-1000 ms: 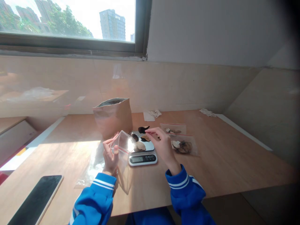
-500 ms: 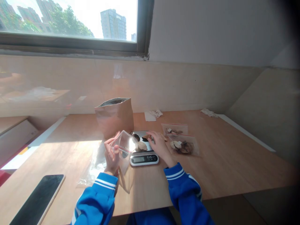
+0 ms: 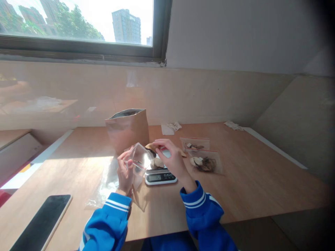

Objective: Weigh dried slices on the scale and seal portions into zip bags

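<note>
My left hand is closed on a clear zip bag, holding its mouth spread beside a small digital kitchen scale. Above the scale's plate, my right hand pinches a tan-brown dried slice between thumb and fingers, close to the bag's opening. A pale dried slice lies on the plate, and a dark piece is partly covered by the slice I hold. The scale's display is lit, but its digits are too blurred to read surely.
A brown foil-lined paper bag stands open behind the scale. Two filled zip bags, a nearer one and a farther one, lie to the right. Another clear plastic bag and a phone lie to the left. Crumpled tissue is by the wall.
My right hand has lifted the tan-brown dried slice off the scale's plate and moved left toward the zip bag. My left hand stays nearly still.
</note>
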